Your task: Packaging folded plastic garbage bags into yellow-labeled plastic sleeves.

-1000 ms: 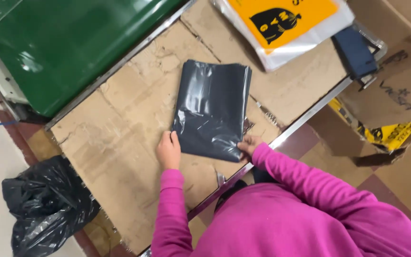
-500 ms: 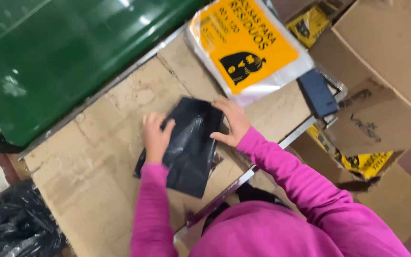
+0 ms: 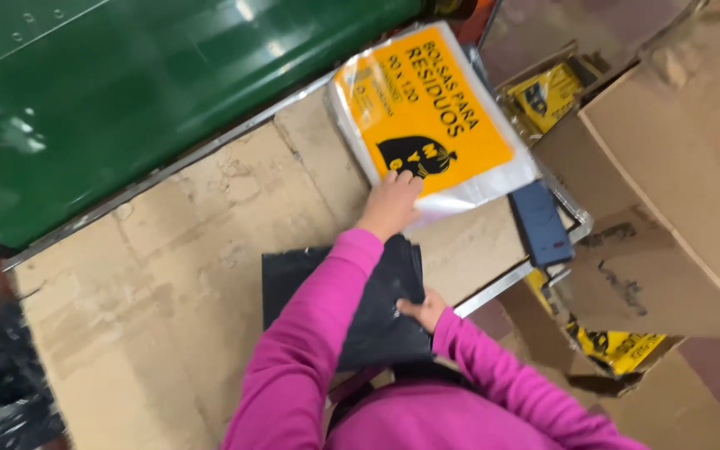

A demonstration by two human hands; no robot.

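Worn brown cardboard sheet [image 3: 152, 317] over a metal-edged table, green machine panel [image 3: 127, 92] behind, open cardboard box [image 3: 677, 175] to the right, dark blue flat object [image 3: 541, 223] by the table corner.

Folded black plastic bag [image 3: 381, 321] near the front edge, flat on the cardboard, partly hidden under the pink sleeve. Glossy, thin, creased, squared off. Probably very light, limp and slippery; likely to unfold if lifted by one layer, so best pinched across the whole folded stack at an edge or pressed flat.

Right hand [image 3: 422, 311] resting on the bag's near right corner, fingers seemingly curled; grip not clear.

Left hand [image 3: 391, 204] reaching forward, fingers spread flat, touching the lower edge of a clear packet with orange label [image 3: 431, 117]. Packet soft, slick, heavier than a single bag.
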